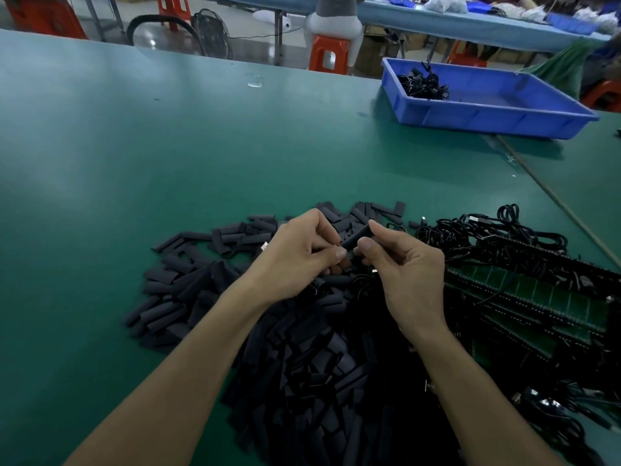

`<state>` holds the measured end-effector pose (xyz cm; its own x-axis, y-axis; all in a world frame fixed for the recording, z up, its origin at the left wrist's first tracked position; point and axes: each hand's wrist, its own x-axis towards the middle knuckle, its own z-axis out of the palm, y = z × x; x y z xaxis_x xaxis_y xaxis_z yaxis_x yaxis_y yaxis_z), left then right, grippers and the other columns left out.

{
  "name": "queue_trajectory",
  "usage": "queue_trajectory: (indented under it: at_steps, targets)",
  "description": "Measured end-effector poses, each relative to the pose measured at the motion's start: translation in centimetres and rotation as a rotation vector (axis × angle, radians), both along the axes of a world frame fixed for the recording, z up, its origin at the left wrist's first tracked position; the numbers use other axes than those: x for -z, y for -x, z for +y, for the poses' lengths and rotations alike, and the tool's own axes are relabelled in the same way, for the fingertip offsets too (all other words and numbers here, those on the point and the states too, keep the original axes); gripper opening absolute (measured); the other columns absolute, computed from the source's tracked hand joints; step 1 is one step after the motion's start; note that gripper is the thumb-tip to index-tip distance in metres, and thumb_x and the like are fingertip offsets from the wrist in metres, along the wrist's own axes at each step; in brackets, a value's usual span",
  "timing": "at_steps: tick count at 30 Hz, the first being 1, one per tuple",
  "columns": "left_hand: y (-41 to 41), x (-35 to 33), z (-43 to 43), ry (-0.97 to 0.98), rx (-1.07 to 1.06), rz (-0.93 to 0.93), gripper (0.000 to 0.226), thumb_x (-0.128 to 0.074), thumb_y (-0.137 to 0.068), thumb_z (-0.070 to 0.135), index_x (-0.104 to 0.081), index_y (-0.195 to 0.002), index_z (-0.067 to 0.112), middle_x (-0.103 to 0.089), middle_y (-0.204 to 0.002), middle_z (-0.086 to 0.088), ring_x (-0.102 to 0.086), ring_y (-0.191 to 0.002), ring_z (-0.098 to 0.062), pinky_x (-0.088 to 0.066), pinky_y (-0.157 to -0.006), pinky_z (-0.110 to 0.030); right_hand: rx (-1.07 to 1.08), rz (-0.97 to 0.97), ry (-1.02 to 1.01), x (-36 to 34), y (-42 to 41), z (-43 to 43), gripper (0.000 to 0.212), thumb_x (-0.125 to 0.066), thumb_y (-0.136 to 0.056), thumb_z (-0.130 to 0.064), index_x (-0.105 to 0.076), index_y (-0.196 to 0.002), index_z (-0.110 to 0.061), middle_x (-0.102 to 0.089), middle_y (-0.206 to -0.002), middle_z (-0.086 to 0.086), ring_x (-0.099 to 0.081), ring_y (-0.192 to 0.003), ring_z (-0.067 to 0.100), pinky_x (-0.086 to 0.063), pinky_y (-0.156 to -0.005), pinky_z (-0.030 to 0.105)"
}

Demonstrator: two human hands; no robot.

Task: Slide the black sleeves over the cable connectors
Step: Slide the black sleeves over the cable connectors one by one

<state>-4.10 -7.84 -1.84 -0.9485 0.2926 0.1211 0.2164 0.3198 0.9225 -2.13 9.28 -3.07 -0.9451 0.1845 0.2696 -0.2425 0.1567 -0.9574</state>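
A big heap of flat black sleeves (pixel 302 348) covers the green table in front of me. My right hand (pixel 406 270) pinches one black sleeve (pixel 358 236) between thumb and forefinger, raised just above the heap. My left hand (pixel 299 253) meets it from the left, fingers curled and pinching something small at the sleeve's lower end; a cable connector there is hidden by my fingers. A thin black cable (pixel 361 282) loops down below both hands. A tangle of black cables (pixel 487 237) lies to the right.
A blue plastic tray (pixel 497 119) holding a small bunch of cables stands at the far right. Green circuit boards (pixel 537 307) lie under the cable tangle on the right. Orange stools and another bench with a person's legs are beyond the table's far edge.
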Motion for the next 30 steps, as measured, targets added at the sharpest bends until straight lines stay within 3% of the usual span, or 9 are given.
queue_trajectory:
  at_steps: [5, 7, 11, 13, 17, 20, 23, 30]
  targets:
    - [-0.24, 0.57, 0.49, 0.034, -0.002, 0.059, 0.021, -0.066, -0.095, 0.008, -0.050, -0.089, 0.020, -0.073, -0.066, 0.005, -0.068, -0.066, -0.007, -0.053, -0.068, -0.023, 0.001, -0.003, -0.073, -0.48, 0.16, 0.19, 0.024, -0.077, -0.086, -0.011, -0.072, -0.100, -0.030, -0.077, -0.089, -0.001, -0.074, -0.083, 0.011, -0.061, -0.083, 0.040]
    - [-0.37, 0.63, 0.80, -0.015, 0.006, 0.055, 0.022, -0.066, -0.095, 0.009, -0.049, -0.089, 0.021, -0.072, -0.065, 0.007, -0.068, -0.066, -0.004, -0.053, -0.069, -0.022, 0.006, -0.003, -0.118, -0.58, 0.31, 0.37, 0.022, -0.078, -0.086, -0.015, -0.072, -0.102, -0.029, -0.077, -0.086, -0.004, -0.074, -0.079, 0.010, -0.061, -0.080, 0.039]
    - [-0.30, 0.84, 0.74, -0.034, -0.057, 0.067, 0.023, -0.067, -0.095, 0.011, -0.047, -0.088, 0.021, -0.074, -0.070, 0.000, -0.072, -0.072, -0.017, -0.059, -0.074, -0.045, 0.000, -0.006, -0.075, -0.63, 0.49, 0.39, 0.024, -0.078, -0.085, -0.011, -0.072, -0.103, -0.026, -0.077, -0.081, -0.001, -0.074, -0.070, 0.012, -0.058, -0.067, 0.025]
    - [-0.13, 0.91, 0.67, -0.049, -0.063, 0.057, 0.022, -0.067, -0.095, 0.012, -0.048, -0.088, 0.020, -0.075, -0.072, -0.003, -0.073, -0.073, -0.021, -0.059, -0.076, -0.052, 0.008, -0.004, -0.037, -0.59, 0.56, 0.30, 0.028, -0.077, -0.086, -0.008, -0.071, -0.101, -0.029, -0.077, -0.081, -0.002, -0.074, -0.069, 0.013, -0.057, -0.066, 0.025]
    - [0.13, 1.01, 0.76, -0.063, -0.029, 0.052, 0.023, -0.068, -0.095, 0.014, -0.047, -0.089, 0.022, -0.076, -0.074, 0.002, -0.073, -0.072, -0.010, -0.057, -0.072, -0.036, 0.004, -0.015, -0.048, -0.44, 0.42, 0.27, 0.035, -0.076, -0.088, -0.012, -0.063, -0.108, -0.038, -0.077, -0.080, -0.003, -0.075, -0.081, 0.017, -0.059, -0.086, 0.045]
    - [0.20, 0.91, 0.68, -0.062, -0.016, 0.058, 0.023, -0.067, -0.095, 0.013, -0.047, -0.089, 0.023, -0.077, -0.076, 0.004, -0.073, -0.072, -0.010, -0.056, -0.071, -0.028, 0.014, -0.008, -0.033, -0.42, 0.26, 0.38, 0.033, -0.077, -0.087, -0.014, -0.068, -0.105, -0.040, -0.078, -0.083, -0.004, -0.075, -0.085, 0.019, -0.058, -0.088, 0.049]
    - [0.14, 0.70, 0.71, -0.056, -0.025, 0.069, 0.024, -0.067, -0.095, 0.010, -0.047, -0.088, 0.022, -0.077, -0.074, 0.004, -0.073, -0.070, -0.008, -0.054, -0.068, -0.023, 0.033, 0.011, -0.052, -0.48, 0.03, 0.37, 0.033, -0.081, -0.084, -0.018, -0.071, -0.105, -0.041, -0.077, -0.088, -0.006, -0.075, -0.085, 0.012, -0.061, -0.084, 0.039]
    - [0.29, 0.46, 0.60, -0.069, -0.085, 0.073, 0.025, -0.068, -0.094, 0.008, -0.047, -0.086, 0.017, -0.076, -0.075, -0.004, -0.070, -0.066, -0.018, -0.056, -0.064, -0.032, 0.012, 0.005, 0.097, -0.33, -0.22, 0.06, 0.034, -0.080, -0.081, -0.004, -0.073, -0.105, -0.027, -0.079, -0.089, -0.004, -0.075, -0.085, 0.014, -0.058, -0.079, 0.024]
